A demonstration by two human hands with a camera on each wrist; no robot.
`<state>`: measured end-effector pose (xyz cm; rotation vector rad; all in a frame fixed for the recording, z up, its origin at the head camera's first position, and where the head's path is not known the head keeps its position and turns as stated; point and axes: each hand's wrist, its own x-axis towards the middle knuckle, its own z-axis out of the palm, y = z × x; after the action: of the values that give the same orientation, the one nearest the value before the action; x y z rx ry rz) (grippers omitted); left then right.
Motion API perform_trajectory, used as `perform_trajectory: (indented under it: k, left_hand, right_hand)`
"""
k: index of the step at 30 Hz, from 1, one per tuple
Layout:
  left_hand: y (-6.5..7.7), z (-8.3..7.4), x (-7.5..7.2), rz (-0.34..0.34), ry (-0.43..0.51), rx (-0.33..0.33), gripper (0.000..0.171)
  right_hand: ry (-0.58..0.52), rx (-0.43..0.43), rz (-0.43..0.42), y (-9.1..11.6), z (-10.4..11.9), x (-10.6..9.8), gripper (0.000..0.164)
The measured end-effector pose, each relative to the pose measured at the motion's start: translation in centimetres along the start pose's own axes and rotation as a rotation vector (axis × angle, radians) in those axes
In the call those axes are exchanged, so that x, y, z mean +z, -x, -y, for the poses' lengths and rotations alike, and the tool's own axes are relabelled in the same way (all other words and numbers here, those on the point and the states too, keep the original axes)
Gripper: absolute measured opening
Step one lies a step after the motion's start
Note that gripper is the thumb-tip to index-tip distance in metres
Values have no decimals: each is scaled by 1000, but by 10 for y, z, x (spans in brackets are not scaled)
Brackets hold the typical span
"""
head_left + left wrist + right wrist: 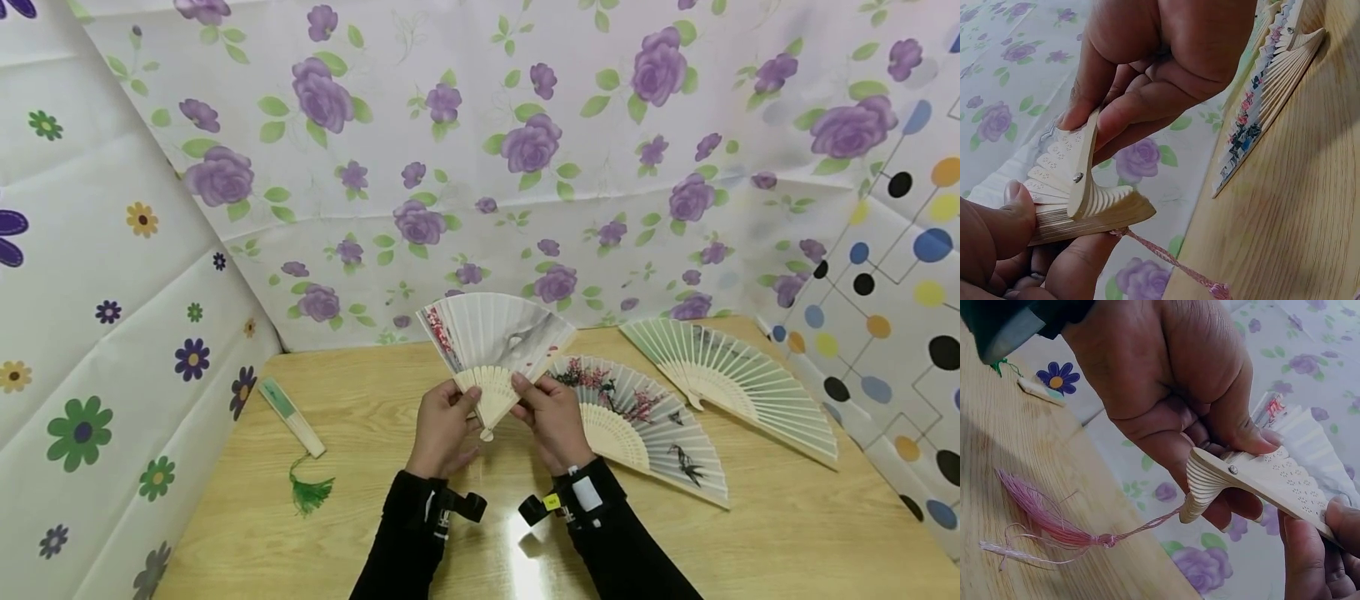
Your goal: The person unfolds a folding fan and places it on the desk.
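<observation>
Holding one paper fan [495, 329] between your two grips, you keep it raised over the tabletop [240, 517], partly spread, its pivot pin [1233, 469] low and toward you. Your left grip [441, 421] pinches one edge of the ribs, thumb on the near face and fingers behind; your right grip [551, 421] pinches the opposite edge the same way. Grasping both edges probably lets you control how wide the folds sit, and staying on the stiff ribs rather than the thin paper likely spares it from creasing. The side wrist views show a stack of sticks under your left thumb, so part of the fan seems closed up there. A pink tassel [1047, 512] hangs from the pivot end, free of both grips.

Just right of your right grip lies a spread blossom fan [686, 442], partly hidden behind that hand; farther right and beyond it rests a spread green fan [738, 379]. Well left of your left grip, a folded fan [292, 417] lies with its green tassel [311, 493] toward you. Setting these to either side presumably leaves room for your hands between.
</observation>
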<state>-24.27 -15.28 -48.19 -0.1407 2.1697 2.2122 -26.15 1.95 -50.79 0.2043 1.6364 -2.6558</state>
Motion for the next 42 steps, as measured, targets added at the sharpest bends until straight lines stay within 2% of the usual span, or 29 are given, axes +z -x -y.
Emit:
perform_trajectory:
  k: [12,23,30,42]
  left_hand:
    - [2,-3,-6,-18,-143,36,24]
    - [0,-2,-4,-28,-70,33,24]
    - [0,-2,-4,-51,-29,-6,23]
    - [-1,-1,-1,-83,2,17,23]
  right_hand:
    - [24,-17,10,1,3,-1,28]
    - [8,-13,15,1,3,-1,26]
    - [-23,-14,-33,1,1,-1,25]
    - [-66,-35,-53,2,3,0,20]
